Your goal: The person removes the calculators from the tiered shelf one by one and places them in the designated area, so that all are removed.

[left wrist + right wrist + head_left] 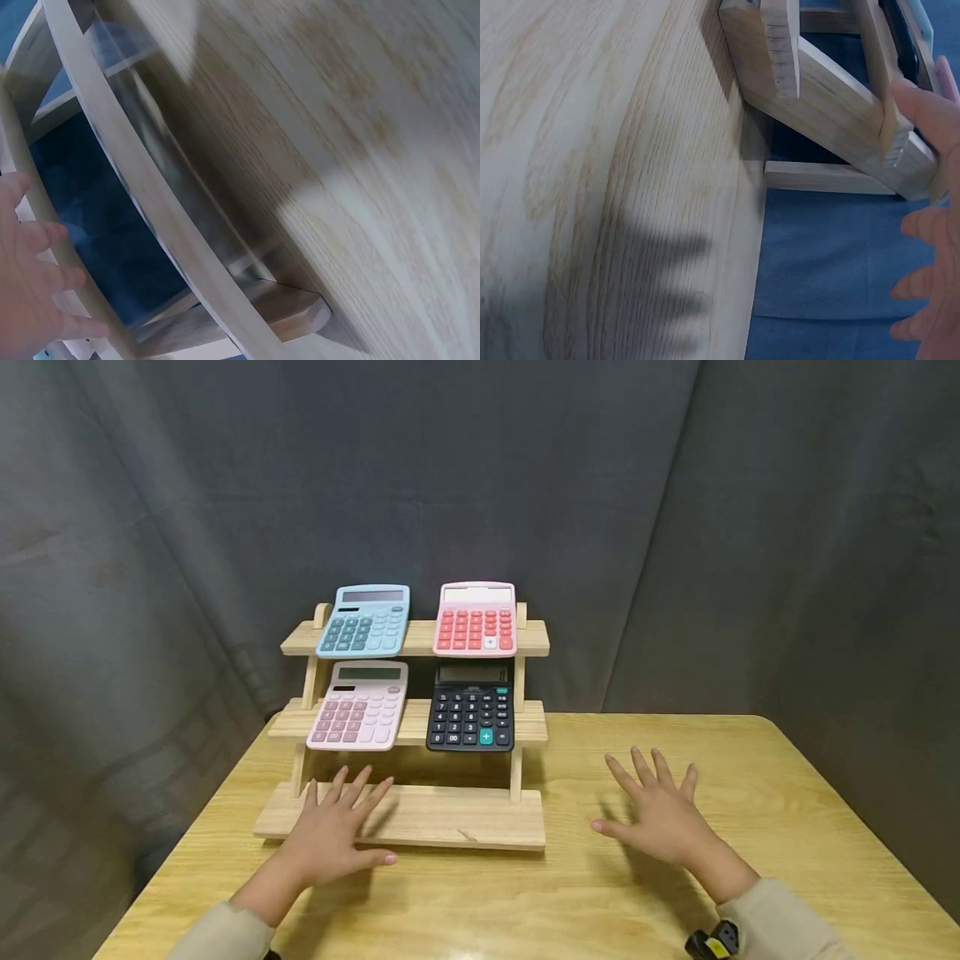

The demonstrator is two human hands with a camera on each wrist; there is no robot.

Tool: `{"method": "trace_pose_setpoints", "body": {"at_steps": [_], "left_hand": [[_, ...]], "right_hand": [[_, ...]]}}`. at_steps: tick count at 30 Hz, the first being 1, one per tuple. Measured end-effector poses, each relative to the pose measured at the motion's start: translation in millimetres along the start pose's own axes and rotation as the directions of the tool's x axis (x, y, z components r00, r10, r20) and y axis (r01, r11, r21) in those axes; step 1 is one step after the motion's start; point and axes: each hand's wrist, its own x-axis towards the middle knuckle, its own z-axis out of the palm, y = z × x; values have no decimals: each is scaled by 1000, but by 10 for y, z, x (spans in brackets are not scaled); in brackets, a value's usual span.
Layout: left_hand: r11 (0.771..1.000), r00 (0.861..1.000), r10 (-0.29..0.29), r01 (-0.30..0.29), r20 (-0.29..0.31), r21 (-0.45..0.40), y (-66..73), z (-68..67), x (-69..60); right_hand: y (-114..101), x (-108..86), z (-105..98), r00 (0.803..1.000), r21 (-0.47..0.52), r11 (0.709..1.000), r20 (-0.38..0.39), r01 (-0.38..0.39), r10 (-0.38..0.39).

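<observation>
My left hand (330, 835) is spread in front of the lowest shelf of a three-tier wooden stand (465, 818), holding nothing. To the right of the stand, my right hand (660, 814) hovers above the table with its fingers apart and nothing in them. A blue calculator (365, 622) and a pink calculator with red keys (476, 620) lean on the top tier. On the middle tier are a pale pink calculator (360, 706) at left and a black calculator (472, 707) at right. The wrist views show fingers (45, 277) and a thumb (922, 105), both without a held object.
The stand rests on a light wooden table (750, 793) towards its left side. Behind the table hangs a dark grey curtain (570, 527), which also runs along both sides. A black wrist strap (712, 941) shows at the right sleeve (780, 918).
</observation>
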Motion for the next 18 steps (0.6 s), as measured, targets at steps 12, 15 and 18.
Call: {"method": "trace_pose_setpoints", "body": {"at_steps": [12, 15, 18], "left_hand": [[1000, 999, -20, 20, 26, 0, -63, 1, -85], [999, 999, -43, 43, 28, 0, -100, -25, -134], [997, 997, -73, 74, 36, -19, -134, -39, -194]], "right_hand": [[-10, 30, 24, 1000, -11, 1000, 18, 3, -3], [-24, 44, 12, 1000, 1, 1000, 15, 3, -3], [-53, 67, 1, 1000, 2, 1000, 18, 6, -6]]}}
